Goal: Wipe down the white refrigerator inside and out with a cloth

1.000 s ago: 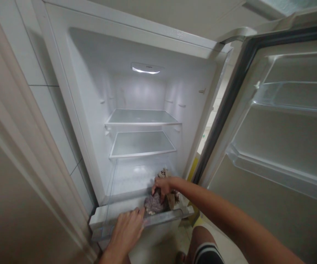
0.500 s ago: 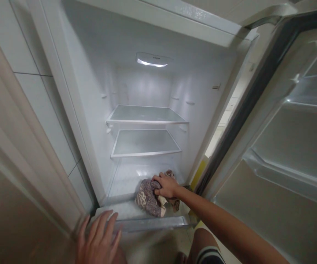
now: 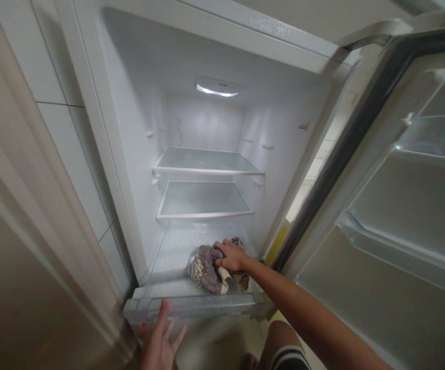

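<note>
My right hand is closed on a bunched cloth, brown-grey with cream zigzags and a darker patterned part at its right. The cloth lies low in the fridge, inside the clear bottom drawer, just behind its front wall. My palm and fingers cover part of the cloth. At the lower left, my left hand is open, fingers spread and holding nothing. It is close to the left end of the drawer front; whether it touches is unclear.
Two glass shelves, the upper and the lower, sit above the drawer. A lamp glows at the top. The fridge door with its bins stands open at the right. A tiled wall runs along the left.
My left hand has turned and shifted right and down, away from the drawer's left corner. My right hand stays on the cloth, which sits slightly farther back and left in view.
</note>
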`<state>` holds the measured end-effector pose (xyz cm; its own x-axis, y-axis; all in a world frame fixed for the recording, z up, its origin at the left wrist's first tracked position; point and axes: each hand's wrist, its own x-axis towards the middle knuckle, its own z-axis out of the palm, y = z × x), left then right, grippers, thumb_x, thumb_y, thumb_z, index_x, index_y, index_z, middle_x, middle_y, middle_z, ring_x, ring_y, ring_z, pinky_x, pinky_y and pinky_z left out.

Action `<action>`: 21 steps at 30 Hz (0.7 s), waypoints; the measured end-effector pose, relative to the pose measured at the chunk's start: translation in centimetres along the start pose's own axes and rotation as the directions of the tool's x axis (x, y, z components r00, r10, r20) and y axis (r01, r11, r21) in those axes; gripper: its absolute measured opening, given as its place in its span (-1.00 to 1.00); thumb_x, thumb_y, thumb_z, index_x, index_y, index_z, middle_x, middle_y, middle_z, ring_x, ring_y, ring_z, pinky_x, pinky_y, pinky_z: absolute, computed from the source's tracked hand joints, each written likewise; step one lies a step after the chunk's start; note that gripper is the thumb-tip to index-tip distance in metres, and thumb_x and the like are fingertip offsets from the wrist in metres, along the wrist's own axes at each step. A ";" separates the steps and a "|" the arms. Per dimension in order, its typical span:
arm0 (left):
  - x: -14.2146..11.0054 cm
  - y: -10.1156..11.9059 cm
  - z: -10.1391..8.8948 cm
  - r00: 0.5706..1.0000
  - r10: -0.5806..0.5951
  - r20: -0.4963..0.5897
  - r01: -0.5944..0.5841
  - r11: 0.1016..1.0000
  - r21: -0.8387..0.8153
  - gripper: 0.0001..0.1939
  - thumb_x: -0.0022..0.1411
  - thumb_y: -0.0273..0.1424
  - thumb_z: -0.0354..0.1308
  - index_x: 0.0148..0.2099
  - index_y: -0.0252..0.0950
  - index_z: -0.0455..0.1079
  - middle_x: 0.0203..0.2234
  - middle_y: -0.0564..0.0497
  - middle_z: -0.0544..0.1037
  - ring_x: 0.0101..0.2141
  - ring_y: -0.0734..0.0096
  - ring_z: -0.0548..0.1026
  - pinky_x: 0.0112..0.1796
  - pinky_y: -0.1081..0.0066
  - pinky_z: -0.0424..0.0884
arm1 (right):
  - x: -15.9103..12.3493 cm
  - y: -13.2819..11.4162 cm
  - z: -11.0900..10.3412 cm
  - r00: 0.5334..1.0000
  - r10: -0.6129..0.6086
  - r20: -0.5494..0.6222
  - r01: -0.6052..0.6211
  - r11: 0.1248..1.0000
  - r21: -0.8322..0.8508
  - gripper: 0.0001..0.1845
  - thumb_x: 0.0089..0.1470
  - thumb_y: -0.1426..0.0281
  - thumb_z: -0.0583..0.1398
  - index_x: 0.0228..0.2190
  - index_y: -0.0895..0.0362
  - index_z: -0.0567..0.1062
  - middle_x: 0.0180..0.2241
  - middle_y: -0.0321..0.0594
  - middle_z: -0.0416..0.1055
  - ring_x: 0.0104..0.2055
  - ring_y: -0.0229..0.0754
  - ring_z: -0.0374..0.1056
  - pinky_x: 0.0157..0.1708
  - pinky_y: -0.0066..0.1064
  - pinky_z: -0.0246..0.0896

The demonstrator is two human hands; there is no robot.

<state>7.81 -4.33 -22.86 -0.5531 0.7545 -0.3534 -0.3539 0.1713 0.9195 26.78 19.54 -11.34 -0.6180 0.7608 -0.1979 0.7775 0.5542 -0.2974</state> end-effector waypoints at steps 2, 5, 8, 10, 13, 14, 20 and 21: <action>-0.7 1.2 1.9 0.997 -0.030 0.066 0.031 0.999 -0.008 -0.35 0.48 0.06 -0.27 0.51 0.04 -0.15 0.40 -0.22 0.26 0.26 0.05 0.49 0.00 0.07 0.65 | 0.0 -0.3 -0.2 1.000 0.008 0.011 -0.007 1.000 -0.010 -0.40 0.15 0.07 0.27 0.20 -0.10 0.43 0.04 -0.12 0.38 0.01 0.02 0.40 -0.04 -0.24 0.20; -1.6 2.9 4.2 0.997 -0.072 0.012 0.073 0.995 -0.066 -0.37 0.51 0.02 -0.30 0.51 -0.02 -0.11 0.43 -0.22 0.21 0.28 0.13 0.47 0.02 0.15 0.64 | 0.1 -1.7 -0.3 0.999 -0.002 0.039 0.003 1.000 -0.022 -0.41 0.14 0.09 0.28 0.17 -0.07 0.46 0.03 -0.11 0.39 -0.04 0.00 0.43 -0.07 -0.26 0.24; -2.5 3.9 5.8 0.989 -0.112 -0.096 0.099 0.987 -0.128 -0.39 0.49 0.01 -0.17 0.45 -0.08 0.02 0.38 -0.24 0.31 0.22 0.11 0.53 -0.02 0.15 0.66 | 0.6 -4.5 0.4 0.995 -0.046 0.084 0.048 0.999 -0.021 -0.38 0.08 0.05 0.33 0.16 -0.08 0.48 0.04 -0.12 0.42 -0.07 -0.01 0.46 -0.09 -0.27 0.30; -3.0 4.1 6.4 0.977 -0.168 -0.128 0.134 0.961 -0.242 -0.44 0.41 -0.05 0.06 0.35 -0.09 0.21 0.30 -0.20 0.41 0.19 0.02 0.54 0.00 0.04 0.65 | 1.0 -6.9 1.4 0.989 -0.091 0.115 0.094 0.996 -0.013 -0.31 0.04 -0.01 0.36 0.18 -0.12 0.47 0.04 -0.12 0.43 -0.03 0.03 0.47 -0.08 -0.24 0.34; -3.5 3.7 6.4 0.959 -0.243 -0.148 0.158 0.888 -0.432 -0.51 0.20 -0.19 0.34 0.16 -0.07 0.42 0.26 -0.11 0.47 0.24 -0.10 0.48 0.12 -0.16 0.54 | 1.5 -10.2 3.2 0.963 -0.206 0.176 0.209 0.978 0.004 -0.23 0.03 -0.10 0.34 0.24 -0.19 0.43 0.06 -0.09 0.41 0.03 0.15 0.48 -0.04 -0.08 0.41; -3.5 3.5 6.2 0.958 -0.251 -0.139 0.160 0.869 -0.469 -0.54 0.17 -0.22 0.35 0.12 -0.07 0.44 0.26 -0.09 0.47 0.27 -0.11 0.46 0.16 -0.19 0.49 | 1.5 -11.1 3.7 0.949 -0.244 0.201 0.248 0.969 0.008 -0.23 0.04 -0.12 0.32 0.24 -0.21 0.42 0.07 -0.08 0.40 0.03 0.18 0.49 -0.04 -0.02 0.43; -2.7 1.3 4.3 0.942 -0.334 -0.020 0.265 0.781 -0.566 -0.50 0.18 -0.19 0.30 0.17 -0.02 0.43 0.35 -0.08 0.39 0.39 -0.20 0.28 0.23 -0.29 0.35 | -0.6 -12.5 4.8 0.919 -0.316 0.237 0.326 0.945 -0.003 -0.32 0.09 -0.05 0.29 0.22 -0.20 0.46 0.08 -0.05 0.36 0.07 0.26 0.48 -0.06 0.09 0.47; -2.7 0.9 4.2 0.946 -0.323 -0.007 0.266 0.791 -0.551 -0.47 0.17 -0.17 0.33 0.19 -0.01 0.42 0.35 -0.09 0.40 0.39 -0.19 0.29 0.21 -0.24 0.40 | -1.1 -12.5 4.8 0.922 -0.320 0.220 0.335 0.942 -0.035 -0.32 0.09 -0.02 0.29 0.22 -0.18 0.45 0.09 -0.03 0.35 0.09 0.28 0.46 -0.06 0.10 0.47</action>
<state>12.19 -3.54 -20.32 -0.4143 0.6540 -0.6330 -0.8428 -0.0131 0.5381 17.18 10.20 -11.93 -0.8438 0.4497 -0.2930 0.5291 0.7886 -0.3135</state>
